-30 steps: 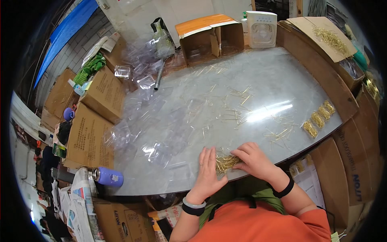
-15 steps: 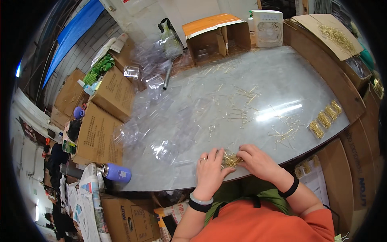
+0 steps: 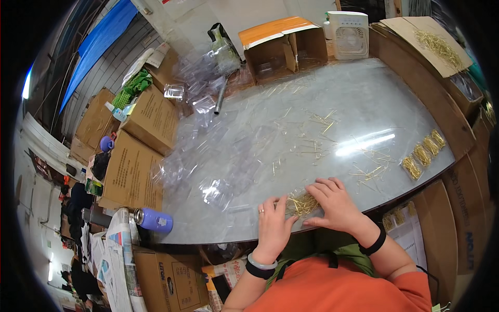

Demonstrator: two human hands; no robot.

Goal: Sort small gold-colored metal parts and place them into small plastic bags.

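Note:
At the table's front edge, a bundle of thin gold wire pieces [image 3: 303,205] lies between my two hands, apparently in a clear plastic box mostly hidden by them. My left hand [image 3: 274,221] holds its left side, fingers along it and thumb toward the near side. Around the right end curves my right hand [image 3: 335,205], fingers over the far side and thumb nearer me. Loose gold wire pieces [image 3: 370,174] are scattered beyond my right hand. Several filled clear boxes [image 3: 422,154] stand in a row at the right edge. Empty clear plastic boxes [image 3: 215,192] pile up on the left.
The grey tabletop [image 3: 358,96] has a cardboard edging [image 3: 416,83] on its right. At the back stand an open cardboard box [image 3: 283,52] and a white fan [image 3: 350,39]. A purple bottle [image 3: 156,220] and cardboard cartons [image 3: 132,174] flank the left side. A metal tube [image 3: 220,97] lies among the plastic.
My right hand's fingers have shifted up and over the far side of the gold bundle, and more of the bundle shows. My left hand stays beside it. The view has shifted slightly.

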